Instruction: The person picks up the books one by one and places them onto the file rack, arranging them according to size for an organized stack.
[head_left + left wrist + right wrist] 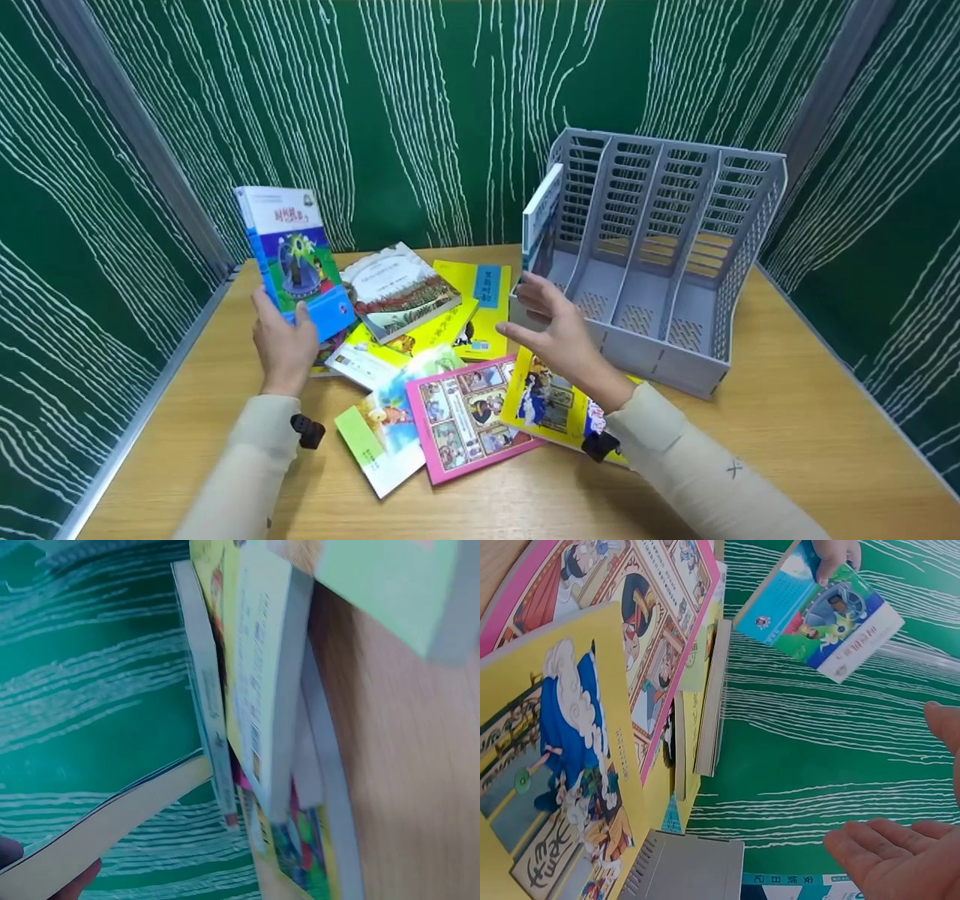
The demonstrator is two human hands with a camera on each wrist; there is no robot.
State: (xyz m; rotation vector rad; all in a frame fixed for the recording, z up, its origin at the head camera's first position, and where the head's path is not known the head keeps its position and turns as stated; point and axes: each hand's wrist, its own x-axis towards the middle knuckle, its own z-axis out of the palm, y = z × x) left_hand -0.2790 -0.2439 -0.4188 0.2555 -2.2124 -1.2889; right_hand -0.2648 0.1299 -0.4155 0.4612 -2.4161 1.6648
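My left hand (285,349) grips a blue-and-white paperback book (300,259) by its lower end, holding it upright above the left side of the pile. Its pale page edges (112,829) show in the left wrist view. My right hand (562,334) has its fingers spread and holds nothing, at the left front corner of a grey file rack (660,364) with several slots. In the rack's leftmost slot stands a book with a white-and-teal spine (541,206). The right wrist view shows the right palm (911,862) turned up, next to that spine.
Loose books overlap on the wooden table (795,420): a white illustrated book (405,289) on yellow ones (487,315), a green-and-white book (386,431), a pink-bordered book (480,420) and a yellow picture book (551,397) before the rack. Green white-streaked walls (465,112) enclose the table.
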